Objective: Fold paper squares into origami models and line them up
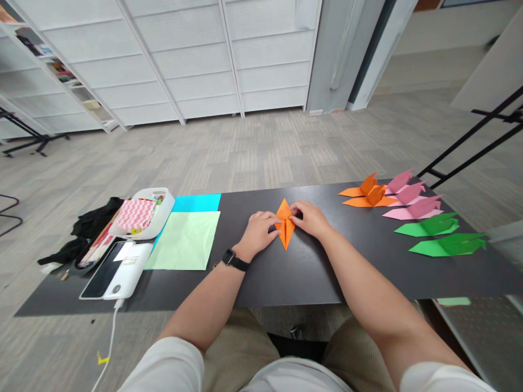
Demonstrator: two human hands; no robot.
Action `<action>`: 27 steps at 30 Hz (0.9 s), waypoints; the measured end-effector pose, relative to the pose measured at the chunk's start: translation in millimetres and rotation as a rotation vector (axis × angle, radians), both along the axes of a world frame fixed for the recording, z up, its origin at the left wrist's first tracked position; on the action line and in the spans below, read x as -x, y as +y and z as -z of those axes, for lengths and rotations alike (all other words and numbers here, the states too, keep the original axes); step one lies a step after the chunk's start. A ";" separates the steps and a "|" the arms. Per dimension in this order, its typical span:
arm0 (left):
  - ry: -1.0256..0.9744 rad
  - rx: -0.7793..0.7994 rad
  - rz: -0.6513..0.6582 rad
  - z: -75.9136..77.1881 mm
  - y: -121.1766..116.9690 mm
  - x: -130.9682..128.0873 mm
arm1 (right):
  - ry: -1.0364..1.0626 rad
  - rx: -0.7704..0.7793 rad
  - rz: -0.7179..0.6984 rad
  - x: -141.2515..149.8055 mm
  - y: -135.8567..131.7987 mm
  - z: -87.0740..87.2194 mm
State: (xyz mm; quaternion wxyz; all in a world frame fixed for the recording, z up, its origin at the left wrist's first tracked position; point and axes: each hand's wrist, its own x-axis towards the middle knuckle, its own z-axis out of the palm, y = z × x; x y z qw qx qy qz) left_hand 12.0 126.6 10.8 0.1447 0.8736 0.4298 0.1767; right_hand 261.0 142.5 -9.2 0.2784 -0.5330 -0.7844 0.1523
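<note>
An orange folded paper [285, 239], shaped like a narrow diamond, lies on the dark table between my hands. It points toward and away from me, and a slit or fold line runs down its middle. My left hand [259, 231], with a black watch on the wrist, holds its left edge between thumb and fingers. On the opposite side, my right hand [310, 219] pinches the right edge with thumb and forefinger. The fingertips cover parts of both side edges.
Folded paper birds stand at the right: orange [370, 198], pink [414, 209] and green [447, 246]. Pale green sheets [186, 239] and blue paper [198, 203] lie left. Beyond are a white basket [166, 209], a phone [102, 272] and a cabled white power bank [128, 272].
</note>
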 end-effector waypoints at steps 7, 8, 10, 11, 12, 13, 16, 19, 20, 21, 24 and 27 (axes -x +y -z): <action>-0.004 0.055 0.013 -1.0 -1.8 -0.7 | -0.073 0.019 -0.027 2.5 3.2 1.0; -0.003 0.061 0.007 -0.8 -1.9 -0.8 | -0.077 0.025 -0.038 2.1 3.2 0.6; -0.002 0.063 0.000 0.1 -1.9 -0.7 | -0.061 0.038 -0.067 0.7 3.4 -0.2; -0.001 0.061 -0.001 0.8 -1.7 -0.6 | -0.045 0.044 -0.084 -0.3 3.5 -0.6; 0.000 0.059 -0.002 1.6 -1.5 -0.5 | -0.027 0.046 -0.098 -1.4 3.7 -1.1; 0.000 0.055 -0.005 2.4 -1.2 -0.3 | -0.012 0.044 -0.108 -2.7 3.7 -1.8; -0.006 0.047 -0.022 4.3 -0.6 0.3 | 0.014 0.022 -0.114 -6.2 3.5 -4.4; -0.021 0.051 -0.026 4.3 -0.7 0.4 | 0.034 0.011 -0.089 -7.5 2.4 -7.0; -0.025 0.055 -0.024 4.0 -0.8 0.2 | 0.037 0.011 -0.081 -7.2 1.9 -7.4; -0.028 0.057 -0.023 3.7 -0.9 0.0 | 0.038 0.013 -0.077 -6.5 1.2 -7.5; -0.032 0.052 -0.019 3.5 -0.7 -0.5 | 0.026 0.018 -0.086 -3.5 -0.2 -6.1; -0.044 0.038 0.002 5.4 0.3 -0.7 | 0.021 0.017 -0.093 -2.9 0.3 -3.8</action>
